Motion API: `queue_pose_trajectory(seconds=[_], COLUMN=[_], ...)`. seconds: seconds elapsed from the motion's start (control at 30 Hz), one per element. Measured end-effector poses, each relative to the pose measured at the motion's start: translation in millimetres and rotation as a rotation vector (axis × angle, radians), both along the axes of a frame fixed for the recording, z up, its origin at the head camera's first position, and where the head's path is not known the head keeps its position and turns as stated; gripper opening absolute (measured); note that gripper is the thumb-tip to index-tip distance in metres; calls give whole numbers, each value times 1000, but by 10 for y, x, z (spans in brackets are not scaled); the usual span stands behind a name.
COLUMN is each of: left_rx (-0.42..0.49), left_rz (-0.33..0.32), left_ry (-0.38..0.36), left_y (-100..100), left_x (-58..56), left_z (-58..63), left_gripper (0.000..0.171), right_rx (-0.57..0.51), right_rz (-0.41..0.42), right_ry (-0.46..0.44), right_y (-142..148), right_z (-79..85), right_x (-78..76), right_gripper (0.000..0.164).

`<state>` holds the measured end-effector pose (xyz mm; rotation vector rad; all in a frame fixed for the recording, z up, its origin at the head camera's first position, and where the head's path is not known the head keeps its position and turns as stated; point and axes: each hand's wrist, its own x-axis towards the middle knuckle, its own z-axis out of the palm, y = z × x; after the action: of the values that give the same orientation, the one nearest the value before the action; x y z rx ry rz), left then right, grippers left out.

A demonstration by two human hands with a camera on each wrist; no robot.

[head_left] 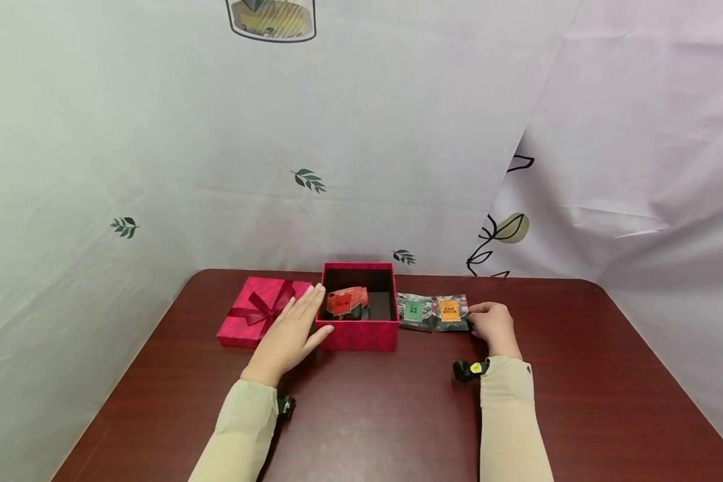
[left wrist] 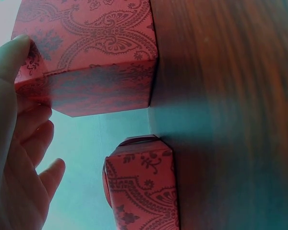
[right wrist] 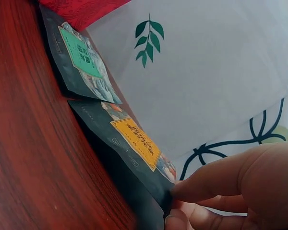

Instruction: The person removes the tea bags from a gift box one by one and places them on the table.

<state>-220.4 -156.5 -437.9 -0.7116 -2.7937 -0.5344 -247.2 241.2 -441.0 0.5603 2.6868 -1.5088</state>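
My left hand (head_left: 292, 335) rests against the left side of a red patterned gift box (head_left: 358, 336), fingers straight, thumb by its front corner. Inside the box lies a packet with a red label (head_left: 347, 302). To the right, my right hand (head_left: 495, 328) pinches the right edge of a dark sachet with an orange label (right wrist: 139, 143); that edge is slightly raised off the table. Between it and the box lies a sachet with a green label (right wrist: 81, 55). Left of the box is the red lid (head_left: 247, 328) with a dark red ribbon bow.
Everything stands on a dark reddish-brown wooden table (head_left: 385, 415), near its back edge. A pale cloth with printed leaves (head_left: 397, 134) hangs directly behind it. Small black cameras sit at both wrists.
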Motion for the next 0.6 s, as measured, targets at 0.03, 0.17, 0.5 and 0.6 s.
queue_pose_trajectory(seconds=[0.03,0.17,0.5,0.6], left_rx=[0,4,1,0], left_rz=[1,-1,-3,-6], left_ry=[-3,1,6,12], left_y=[-1,-2,-7,-7], left_x=[1,2,4,4], left_z=[0,-1,-1,1], left_gripper=[79,78,77,77], right_rx=[1,17,22,17], right_rz=[3,4,21,41], right_ry=[2,0,136,208], right_y=[-7,-47,-203,-299], right_z=[1,35,301,406], right_x=[-3,9,61,89], right_gripper=[29,30,34,34])
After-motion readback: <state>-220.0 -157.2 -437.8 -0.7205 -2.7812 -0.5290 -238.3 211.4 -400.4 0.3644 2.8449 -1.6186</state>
